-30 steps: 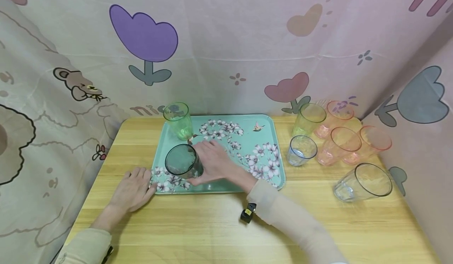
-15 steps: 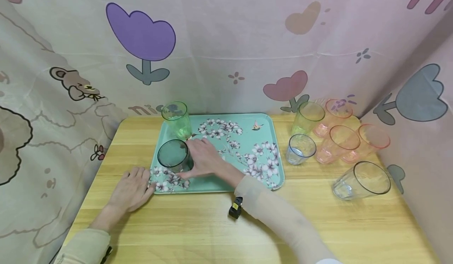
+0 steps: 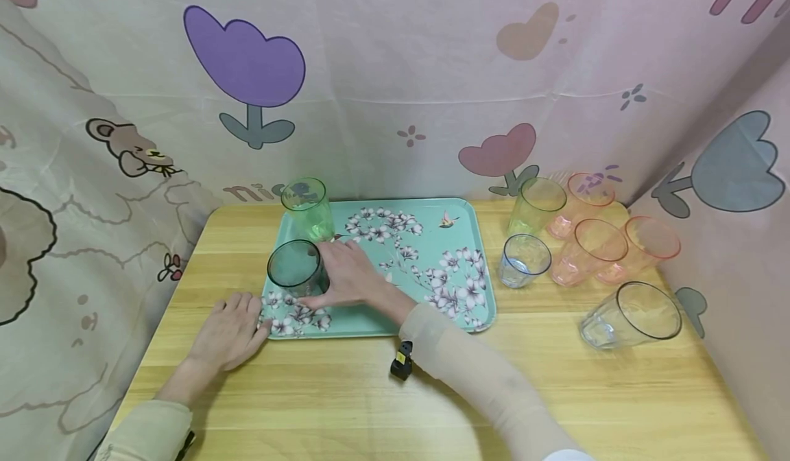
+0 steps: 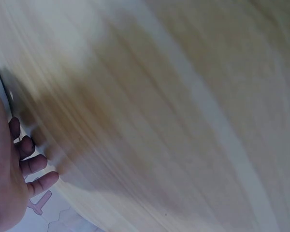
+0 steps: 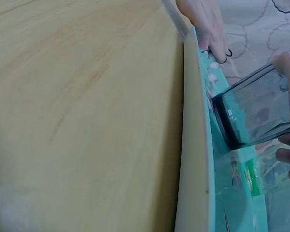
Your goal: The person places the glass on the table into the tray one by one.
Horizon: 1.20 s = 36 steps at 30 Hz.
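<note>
Right hand (image 3: 347,272) curled round dark glass (image 3: 296,269); left hand (image 3: 227,331), fingers relaxed, at edge of tray (image 3: 370,318); patterned tray surface stretches right beyond gripping hand.

- I'm in a small, curtained-in corner with a homely look; whether it belongs to a house or a filming set, I cannot tell.
- Patterned cloth (image 3: 382,49) fills the upper half of the frame and hangs down both sides, creases showing.
- Its nursery-style prints give the cosy air: a purple tulip (image 3: 247,60) at upper left, a bear (image 3: 138,149) at the left edge of the room.
- My wood-grain table (image 3: 321,406) spans the lower part.
- Household ware sits on it: a flowered turquoise tray (image 3: 364,324) in the centre, coloured drinking glasses (image 3: 580,262) at the right.
- The black wrist camera (image 3: 401,361) by my right sleeve (image 3: 481,379) suggests recording.
</note>
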### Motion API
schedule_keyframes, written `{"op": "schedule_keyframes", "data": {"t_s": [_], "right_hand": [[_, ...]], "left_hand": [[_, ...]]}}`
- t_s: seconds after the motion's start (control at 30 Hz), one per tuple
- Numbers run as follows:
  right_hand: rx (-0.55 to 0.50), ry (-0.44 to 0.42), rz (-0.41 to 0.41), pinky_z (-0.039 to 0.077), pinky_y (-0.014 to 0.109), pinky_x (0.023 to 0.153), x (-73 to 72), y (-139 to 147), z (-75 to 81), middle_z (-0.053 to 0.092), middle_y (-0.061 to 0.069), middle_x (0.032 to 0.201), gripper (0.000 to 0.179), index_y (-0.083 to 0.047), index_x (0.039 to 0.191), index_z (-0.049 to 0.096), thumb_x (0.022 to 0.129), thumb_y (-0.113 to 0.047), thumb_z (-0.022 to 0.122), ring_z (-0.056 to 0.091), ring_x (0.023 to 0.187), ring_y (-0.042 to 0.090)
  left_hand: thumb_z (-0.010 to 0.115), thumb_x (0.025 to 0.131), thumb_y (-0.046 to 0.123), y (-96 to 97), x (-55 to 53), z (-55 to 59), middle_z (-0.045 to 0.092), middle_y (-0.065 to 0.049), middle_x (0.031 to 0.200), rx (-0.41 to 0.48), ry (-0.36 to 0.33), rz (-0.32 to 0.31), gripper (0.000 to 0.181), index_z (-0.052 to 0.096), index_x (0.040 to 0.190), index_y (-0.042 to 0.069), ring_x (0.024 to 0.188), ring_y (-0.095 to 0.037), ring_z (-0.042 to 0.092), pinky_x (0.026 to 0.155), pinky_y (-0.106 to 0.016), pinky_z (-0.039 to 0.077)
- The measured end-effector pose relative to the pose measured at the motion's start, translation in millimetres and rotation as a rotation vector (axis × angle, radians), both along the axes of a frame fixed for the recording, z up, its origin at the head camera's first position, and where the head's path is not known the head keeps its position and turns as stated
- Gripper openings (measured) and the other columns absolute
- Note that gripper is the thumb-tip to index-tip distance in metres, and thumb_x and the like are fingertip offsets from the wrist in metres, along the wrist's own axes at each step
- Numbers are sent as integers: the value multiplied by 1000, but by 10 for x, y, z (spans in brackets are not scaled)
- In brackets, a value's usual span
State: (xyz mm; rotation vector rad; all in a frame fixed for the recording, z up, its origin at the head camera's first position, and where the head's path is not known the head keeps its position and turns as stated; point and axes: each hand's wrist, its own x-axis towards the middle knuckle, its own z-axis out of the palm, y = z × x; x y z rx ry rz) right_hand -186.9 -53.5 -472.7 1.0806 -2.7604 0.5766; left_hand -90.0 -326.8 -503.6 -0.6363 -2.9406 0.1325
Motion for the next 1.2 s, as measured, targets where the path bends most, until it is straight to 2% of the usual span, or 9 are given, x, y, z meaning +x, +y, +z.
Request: {"op": "schedule_keyframes", "data": {"t_s": [0.27, 0.67, 0.83, 1.0, 1.2], "right_hand": [[3, 4, -34, 51, 36, 103, 2, -69, -7, 67, -3, 131, 100, -17, 144, 49, 73, -82, 74, 64, 120, 14], [33, 1, -58, 51, 36, 106, -3, -125, 7, 66, -2, 131, 99, -17, 143, 50, 75, -85, 70, 63, 121, 14], [53, -18, -57, 49, 38, 111, -9, -110, 5, 63, 0, 143, 108, -16, 152, 45, 75, -90, 65, 61, 130, 16], [83, -53, -52, 46, 43, 118, -12, -48, 33, 53, 5, 158, 118, -14, 159, 38, 74, -94, 61, 54, 144, 22], [59, -59, -52, 42, 48, 121, -20, 140, 37, 54, 2, 155, 117, -18, 161, 38, 74, -92, 63, 51, 147, 22]], "left_hand": [[59, 96, 34, 0, 4, 11, 53, -13, 90, -2, 12, -10, 32, 49, 98, 4, 87, -32, 53, 74, -48, 44], [59, 97, 35, 3, -6, 7, 55, -13, 93, -15, -24, 8, 33, 50, 100, 4, 90, -32, 54, 76, -50, 45], [59, 97, 35, 10, -2, 12, 56, -13, 92, -11, -27, 11, 32, 50, 99, 4, 89, -32, 54, 76, -50, 45], [59, 97, 34, 7, 0, 16, 56, -14, 92, -5, -18, 8, 32, 49, 99, 4, 90, -33, 54, 76, -51, 45], [59, 97, 34, 4, 5, 9, 55, -13, 92, -5, -14, 9, 32, 49, 98, 4, 89, -32, 54, 75, -51, 45]]}}
